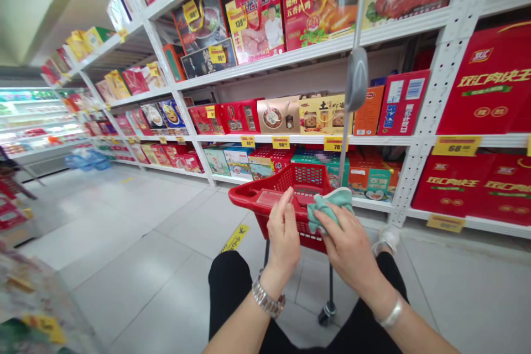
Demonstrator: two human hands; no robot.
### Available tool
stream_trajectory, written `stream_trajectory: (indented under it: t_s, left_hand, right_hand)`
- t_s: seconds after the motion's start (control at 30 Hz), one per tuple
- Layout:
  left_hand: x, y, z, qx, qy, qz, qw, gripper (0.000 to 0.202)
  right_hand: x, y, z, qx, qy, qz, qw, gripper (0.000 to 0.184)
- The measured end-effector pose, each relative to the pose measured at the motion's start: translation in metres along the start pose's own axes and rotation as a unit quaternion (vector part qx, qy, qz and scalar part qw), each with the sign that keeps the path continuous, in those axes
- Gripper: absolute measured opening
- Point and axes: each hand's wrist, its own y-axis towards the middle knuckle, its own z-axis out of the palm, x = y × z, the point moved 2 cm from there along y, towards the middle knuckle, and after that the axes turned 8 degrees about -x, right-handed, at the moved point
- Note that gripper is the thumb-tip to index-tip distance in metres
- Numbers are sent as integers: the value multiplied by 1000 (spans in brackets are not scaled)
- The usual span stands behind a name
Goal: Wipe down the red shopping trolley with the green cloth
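Note:
A small red plastic shopping cart [249,194] on thin legs stands right in front of me, between my knees. My right hand [350,243] grips a pale green cloth [341,198], pressed on the near right rim of the cart. My left hand [284,235] is at the near side of the basket, fingers stretched out and close together, holding nothing. Whether it touches the rim I cannot tell. A thin metal pole with a grey oval fitting [357,78] rises by the cart's right side. One black caster [327,313] shows below.
White metal shelves [265,70] run along the far side, stacked with gift boxes, including a red box [485,83], and yellow price tags. Grey floor tiles [136,265] spread to the left. Clear blue-tinted bottles [87,159] stand farther back. Blurred goods fill the lower left corner.

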Motion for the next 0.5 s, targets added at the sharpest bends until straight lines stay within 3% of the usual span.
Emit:
stream_trajectory:
  t_s: [0.1,0.17,0.2,0.27,0.37,0.5]
  left_hand:
    - [24,36,-19,-55,104,52,992,50]
    - [49,66,-27,-63,195,24,979,48]
    - [60,78,-27,-42,224,10,974,48]
    - [78,93,-21,59,251,-13,966,45]
    - [83,92,-8,164,253,4,953,41]
    - [65,78,8,161,282,45,945,48]
  right_hand:
    - [-33,8,-12,21,-21,10,999,34]
    - [-57,18,-19,44,-27,21,998,32]
    - [-67,23,-21,53,-31,27,998,32]
    - [-87,34,-23,62,-42,39,996,30]
    - [-108,48,-17,53,-55,62,995,29]
    - [-104,60,6,40,-79,79,993,30]
